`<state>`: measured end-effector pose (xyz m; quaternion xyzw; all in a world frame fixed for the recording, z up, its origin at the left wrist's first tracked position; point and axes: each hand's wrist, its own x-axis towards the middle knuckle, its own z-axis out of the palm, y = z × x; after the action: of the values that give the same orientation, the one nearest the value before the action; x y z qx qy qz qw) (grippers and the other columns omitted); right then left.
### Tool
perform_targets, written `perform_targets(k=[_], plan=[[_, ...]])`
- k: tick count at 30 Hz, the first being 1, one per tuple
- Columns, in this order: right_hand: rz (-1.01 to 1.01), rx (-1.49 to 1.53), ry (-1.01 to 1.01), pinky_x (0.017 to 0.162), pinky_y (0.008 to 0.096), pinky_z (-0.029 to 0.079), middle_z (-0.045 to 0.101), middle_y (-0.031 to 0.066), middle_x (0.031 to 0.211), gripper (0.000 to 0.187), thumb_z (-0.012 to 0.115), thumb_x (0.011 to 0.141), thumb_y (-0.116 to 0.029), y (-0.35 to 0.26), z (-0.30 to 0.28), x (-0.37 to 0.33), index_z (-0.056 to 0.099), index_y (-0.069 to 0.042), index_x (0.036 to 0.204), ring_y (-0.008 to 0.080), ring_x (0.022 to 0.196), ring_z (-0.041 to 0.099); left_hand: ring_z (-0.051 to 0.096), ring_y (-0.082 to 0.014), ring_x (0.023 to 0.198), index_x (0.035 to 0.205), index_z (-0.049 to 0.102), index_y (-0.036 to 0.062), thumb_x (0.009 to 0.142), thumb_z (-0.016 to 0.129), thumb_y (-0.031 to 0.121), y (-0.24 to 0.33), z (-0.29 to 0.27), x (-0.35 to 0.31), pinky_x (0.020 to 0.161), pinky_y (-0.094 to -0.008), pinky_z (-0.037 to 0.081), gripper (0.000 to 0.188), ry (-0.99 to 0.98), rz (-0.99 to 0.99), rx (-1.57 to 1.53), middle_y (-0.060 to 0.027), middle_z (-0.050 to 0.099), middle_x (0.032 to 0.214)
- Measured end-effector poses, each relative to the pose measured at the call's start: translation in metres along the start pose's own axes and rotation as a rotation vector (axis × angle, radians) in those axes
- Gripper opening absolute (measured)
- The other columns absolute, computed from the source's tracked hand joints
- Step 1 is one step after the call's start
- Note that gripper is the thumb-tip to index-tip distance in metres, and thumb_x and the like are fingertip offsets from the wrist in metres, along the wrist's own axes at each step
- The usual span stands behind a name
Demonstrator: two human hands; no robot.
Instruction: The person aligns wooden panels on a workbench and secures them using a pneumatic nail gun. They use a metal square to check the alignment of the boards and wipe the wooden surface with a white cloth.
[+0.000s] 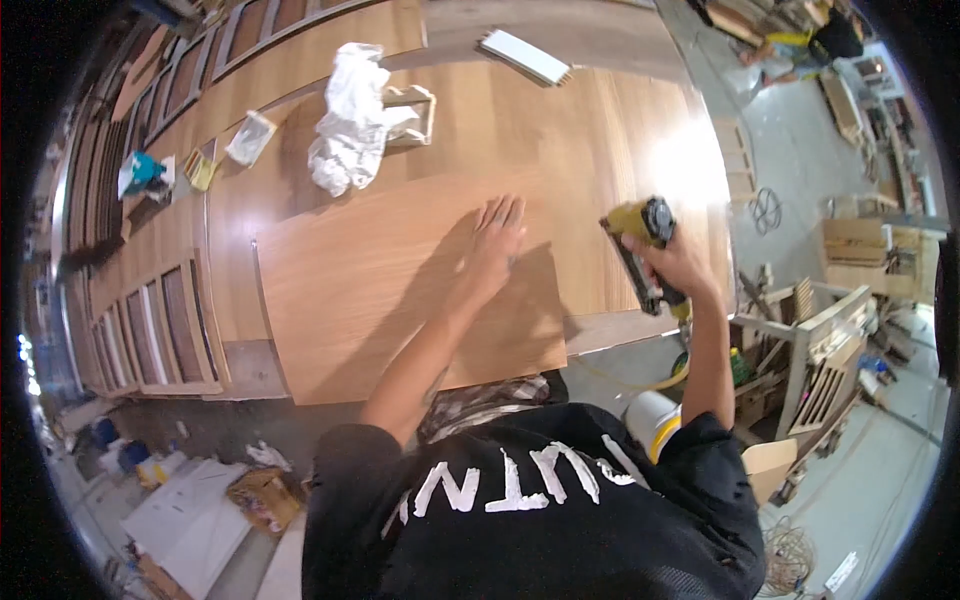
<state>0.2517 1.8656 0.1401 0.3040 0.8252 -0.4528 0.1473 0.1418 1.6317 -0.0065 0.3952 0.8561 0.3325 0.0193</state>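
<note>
A thin wooden panel (350,270) lies on the workbench in front of me, its near edge close to my body. My left hand (493,240) presses on the panel's right part, fingers stretched out and holding nothing. To the right, my right hand (682,262) is wrapped round the grip of a yellow and black nail gun (630,217). The nail gun is held over the right side of the bench, apart from the panel. A yellowish air hose (640,383) shows below it near the bench edge.
Beyond the panel lie a crumpled white sheet (350,120), a small open wooden box (420,115) and a long white piece (525,57). Framed panels (165,330) line the left. A white bucket (652,415) and a wooden scrap rack (810,335) stand right. Another person (835,40) is far right.
</note>
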Motion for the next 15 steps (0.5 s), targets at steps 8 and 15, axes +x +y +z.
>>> perform_targets(k=[8, 15], plan=[[-0.127, 0.168, -0.243, 0.039, 0.026, 0.042, 0.056, 0.0032, 0.056, 0.037, 0.071, 0.081, -0.034, -0.02, -0.012, 0.13, 0.058, -0.001, 0.089, 0.0109, 0.043, 0.053, 0.035, -0.0313, 0.133, 0.131, 0.043, -0.0076, 0.088, 0.046, 0.012, -0.002, 0.034, 0.04, 0.109, -0.0447, 0.029, 0.047, -0.193, -0.115, 0.238, -0.019, 0.041, 0.141], [-0.124, 0.097, -0.408, 0.042, 0.0278, 0.044, 0.057, 0.0052, 0.054, 0.038, 0.071, 0.08, -0.036, -0.033, 0.018, 0.182, 0.061, 0.0, 0.089, 0.0121, 0.044, 0.054, 0.042, -0.0321, 0.128, 0.129, 0.048, -0.0041, 0.079, 0.051, 0.017, 0.015, 0.032, 0.055, 0.105, -0.0442, 0.035, 0.054, -0.269, -0.242, 0.288, -0.0206, 0.046, 0.136]])
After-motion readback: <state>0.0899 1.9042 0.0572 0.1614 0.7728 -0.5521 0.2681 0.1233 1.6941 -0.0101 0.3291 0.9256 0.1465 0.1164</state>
